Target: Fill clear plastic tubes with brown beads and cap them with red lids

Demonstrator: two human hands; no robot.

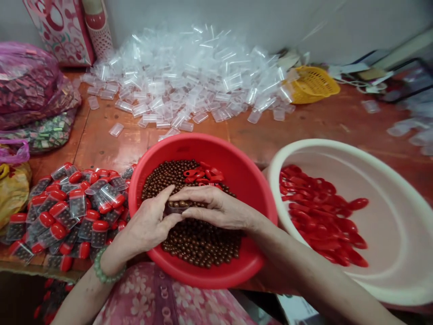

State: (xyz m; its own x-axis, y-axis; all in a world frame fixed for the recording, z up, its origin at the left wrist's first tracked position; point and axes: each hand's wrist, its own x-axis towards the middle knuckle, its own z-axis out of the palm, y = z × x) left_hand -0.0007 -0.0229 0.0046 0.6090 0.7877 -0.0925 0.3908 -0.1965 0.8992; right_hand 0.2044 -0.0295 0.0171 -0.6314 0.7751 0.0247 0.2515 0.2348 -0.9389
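Fingers of your left hand (150, 221) and right hand (219, 207) grasp a clear bead-filled case (178, 205) over the red basin (253, 185); it's likely light, stiff and slick, so pinch its sides.

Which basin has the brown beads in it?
The red basin, directly in front of the person. The white basin to its right shows only red pieces.

The left grip (150, 222) and right grip (223, 208) hold a clear case (174, 210) of brown beads (184, 204) over the red basin (252, 185).
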